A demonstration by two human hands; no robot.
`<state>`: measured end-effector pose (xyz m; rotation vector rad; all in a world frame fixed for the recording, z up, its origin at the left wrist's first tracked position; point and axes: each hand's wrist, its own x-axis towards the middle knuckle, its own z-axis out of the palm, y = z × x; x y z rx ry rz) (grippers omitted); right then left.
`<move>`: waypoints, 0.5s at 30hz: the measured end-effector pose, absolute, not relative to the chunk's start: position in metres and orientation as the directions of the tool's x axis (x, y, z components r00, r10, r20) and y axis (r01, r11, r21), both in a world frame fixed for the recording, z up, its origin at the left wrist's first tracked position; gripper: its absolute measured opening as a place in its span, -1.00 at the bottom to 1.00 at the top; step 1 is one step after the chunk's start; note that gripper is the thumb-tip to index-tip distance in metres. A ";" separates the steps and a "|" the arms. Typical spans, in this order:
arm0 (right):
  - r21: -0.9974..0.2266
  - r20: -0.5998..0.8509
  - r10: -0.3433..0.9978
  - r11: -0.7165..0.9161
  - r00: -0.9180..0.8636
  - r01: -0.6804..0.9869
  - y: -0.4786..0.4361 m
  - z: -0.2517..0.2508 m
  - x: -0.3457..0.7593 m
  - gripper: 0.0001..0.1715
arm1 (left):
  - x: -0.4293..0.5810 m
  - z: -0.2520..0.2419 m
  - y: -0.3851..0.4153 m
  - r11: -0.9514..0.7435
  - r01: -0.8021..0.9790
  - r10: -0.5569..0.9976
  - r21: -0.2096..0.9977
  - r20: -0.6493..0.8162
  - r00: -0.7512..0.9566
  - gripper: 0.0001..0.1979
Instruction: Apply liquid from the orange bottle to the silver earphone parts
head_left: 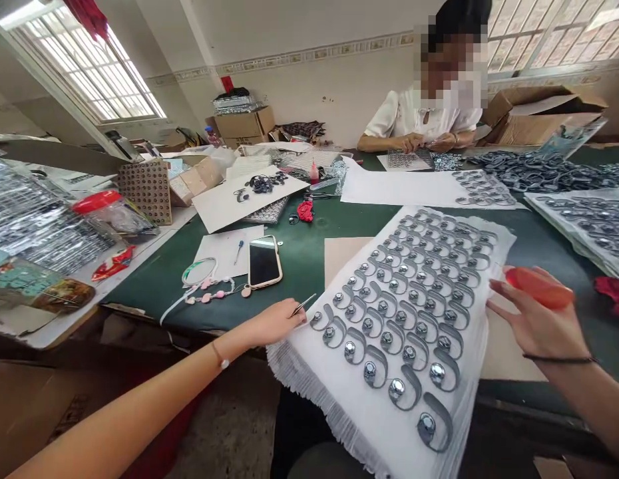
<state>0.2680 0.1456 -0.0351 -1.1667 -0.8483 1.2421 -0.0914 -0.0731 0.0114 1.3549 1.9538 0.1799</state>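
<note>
Neatly rowed, dark-grey curled bands (415,384) with shiny faceted stones (397,387).

The left forearm (144,406) extends from lower left, left hand (277,324) pinched near centre; right hand (552,329), fingers bent, at right.

Lose the near corner of the white sheet stack (334,382) past the bottom edge of view. Left of the stack, cannot see the rear end of the tweezers (304,304), buried in the left hand (279,322). Right of it, cannot identify the orange object (542,288), covering part of the right hand (552,327). Beyond the stack, cannot make out the tiny pieces under the co-worker's hands (412,142). Farther right of it, lose a second sheet (554,211) and a red bundle (612,293) to the edge.
</note>
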 end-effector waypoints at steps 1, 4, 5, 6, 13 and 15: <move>-0.962 -0.126 0.984 -0.090 0.129 -0.257 0.153 -0.036 0.265 -0.25 | -0.086 0.011 -0.081 0.449 0.725 0.854 0.522 -0.488 -0.178 -0.70; -0.958 -0.151 0.987 -0.132 0.057 -0.253 0.171 -0.036 0.253 -0.50 | -0.073 0.009 -0.101 0.465 0.654 0.868 0.597 -0.452 -0.205 -0.70; -0.957 -0.155 0.987 -0.139 0.042 -0.254 0.176 -0.036 0.248 -0.53 | -0.069 0.008 -0.107 0.464 0.633 0.874 0.619 -0.435 -0.216 -0.71; -0.956 -0.156 0.987 -0.143 0.032 -0.255 0.181 -0.036 0.242 -0.55 | -0.065 0.007 -0.112 0.468 0.611 0.877 0.638 -0.419 -0.233 -0.72; -0.959 -0.057 0.992 -0.024 0.109 -0.283 0.174 -0.036 0.233 -0.57 | -0.059 -0.006 -0.129 0.510 0.488 0.858 0.708 -0.374 -0.354 -0.51; -0.959 0.010 0.986 0.057 0.167 -0.279 0.149 -0.035 0.249 -0.54 | -0.068 -0.012 -0.128 0.497 0.503 0.865 0.707 -0.362 -0.347 -0.42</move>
